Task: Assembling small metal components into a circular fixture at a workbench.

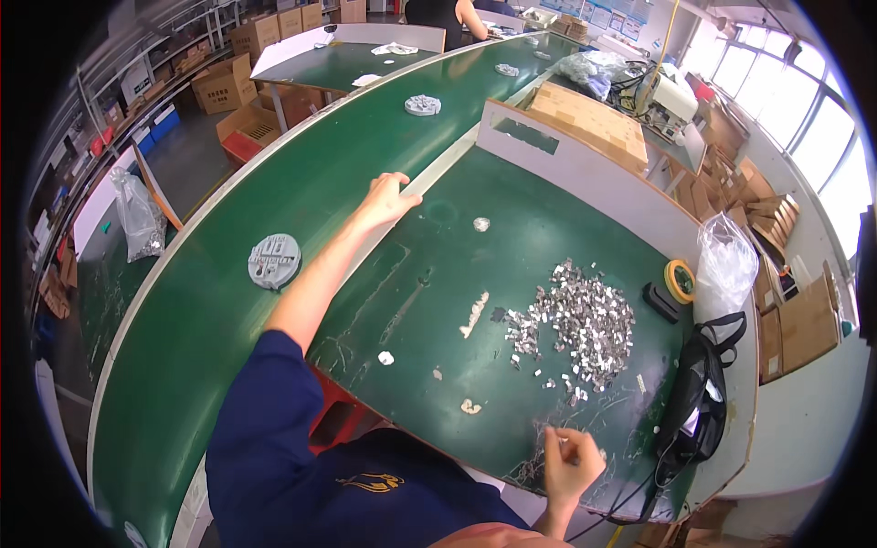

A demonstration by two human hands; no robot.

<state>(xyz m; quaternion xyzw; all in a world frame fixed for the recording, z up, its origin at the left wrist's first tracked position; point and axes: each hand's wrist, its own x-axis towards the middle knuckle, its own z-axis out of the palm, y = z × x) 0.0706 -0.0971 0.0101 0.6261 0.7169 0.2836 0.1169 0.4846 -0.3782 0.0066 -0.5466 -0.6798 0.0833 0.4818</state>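
My left hand (388, 199) reaches over the pale rail (448, 164) between the green conveyor belt and the green worktable. Its thumb stands apart from the bent fingers, and nothing shows between them. A grey round tray with small parts (274, 261) lies on the belt, left of my left forearm. Low over the table's front edge, my right hand (573, 464) is closed, fingers curled toward the thumb; whatever it may hold is hidden. Beyond it spreads a heap of small silvery metal pieces (594, 329) on the worktable (365, 301).
More grey round trays (423, 105) lie farther along the belt (210, 247). At the table's right are a yellow tape roll (679, 280), a black bag (696, 402) and a clear plastic bag (726, 265). A low partition (585, 169) bounds the far side. Another person (448, 16) sits beyond.
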